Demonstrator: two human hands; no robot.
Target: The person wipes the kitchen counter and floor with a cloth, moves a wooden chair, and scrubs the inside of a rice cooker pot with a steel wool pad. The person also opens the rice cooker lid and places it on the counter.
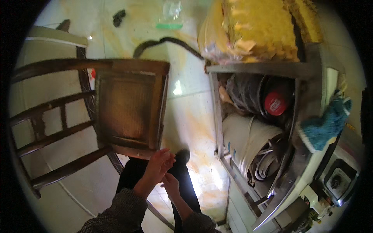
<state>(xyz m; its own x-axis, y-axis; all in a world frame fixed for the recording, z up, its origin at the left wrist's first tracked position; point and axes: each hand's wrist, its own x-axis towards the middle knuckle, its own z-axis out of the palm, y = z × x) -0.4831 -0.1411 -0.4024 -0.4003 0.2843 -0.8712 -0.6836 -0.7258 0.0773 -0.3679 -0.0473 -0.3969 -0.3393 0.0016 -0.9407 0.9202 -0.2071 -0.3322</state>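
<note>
My left hand (160, 164) is beside the front corner of a dark wooden chair (128, 109). Its fingers are bent, and I cannot tell if anything small is in them. My right hand (171, 185) lies just below, fingertips close against the left palm or wrist. The chair has a woven-looking seat panel and a slatted back stretching left. Below my hands are my dark trouser legs (186, 180) and one dark shoe (183, 156).
To the right, a metal-framed rack (214, 116) holds dark round vessels, a red lid (274, 103) and a pale cylinder (247, 139). A teal cloth (325, 125) hangs over its edge. A bulky yellow bundle (262, 29), dark strap (166, 40) and clear plastic bag (172, 11) are beyond.
</note>
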